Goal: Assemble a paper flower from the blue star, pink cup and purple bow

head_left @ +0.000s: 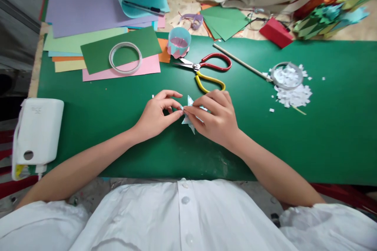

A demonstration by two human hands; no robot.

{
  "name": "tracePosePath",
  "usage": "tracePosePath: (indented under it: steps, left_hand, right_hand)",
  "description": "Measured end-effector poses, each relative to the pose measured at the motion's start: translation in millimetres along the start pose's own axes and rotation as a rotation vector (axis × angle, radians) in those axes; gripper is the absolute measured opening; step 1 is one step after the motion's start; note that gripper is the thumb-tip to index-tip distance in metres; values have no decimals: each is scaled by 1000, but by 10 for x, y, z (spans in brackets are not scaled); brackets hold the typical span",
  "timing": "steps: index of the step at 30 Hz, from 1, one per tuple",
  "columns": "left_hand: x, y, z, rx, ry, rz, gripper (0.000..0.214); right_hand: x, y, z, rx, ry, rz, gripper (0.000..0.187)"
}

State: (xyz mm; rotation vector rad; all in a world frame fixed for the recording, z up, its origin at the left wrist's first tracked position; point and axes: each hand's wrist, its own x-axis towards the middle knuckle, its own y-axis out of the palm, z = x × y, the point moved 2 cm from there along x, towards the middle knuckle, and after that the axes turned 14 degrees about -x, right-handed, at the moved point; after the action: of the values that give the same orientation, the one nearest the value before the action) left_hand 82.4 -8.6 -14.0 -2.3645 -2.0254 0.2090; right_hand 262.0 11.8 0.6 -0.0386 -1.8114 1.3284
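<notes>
A small folded piece of pale blue paper (189, 104) sits between both hands over the green mat (118, 125). My left hand (157, 115) pinches its left side with thumb and forefinger. My right hand (216, 117) grips it from the right, fingers curled around it and hiding most of the paper. Only pointed tips of the paper stick out above and below the fingers.
Red and yellow scissors (206, 70) lie just beyond the hands. A tape ring (125, 58) rests on coloured paper sheets (97, 31) at the back left, near a small blue cup (179, 42). White paper scraps (291, 86) and a stick (240, 62) lie right; a white device (37, 131) left.
</notes>
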Motion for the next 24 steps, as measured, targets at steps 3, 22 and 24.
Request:
tracePosePath:
  steps: [3,22,24]
  left_hand:
    - [-3,2,4,33,16,-8,12]
    - [-4,1,-9,121,38,48,12]
    - [-7,1,-9,117,43,51,13]
  right_hand:
    - [6,7,8,-1,-7,-16,13]
    - [5,74,-110,251,32,101,15]
    - [7,69,-103,249,30,99,15]
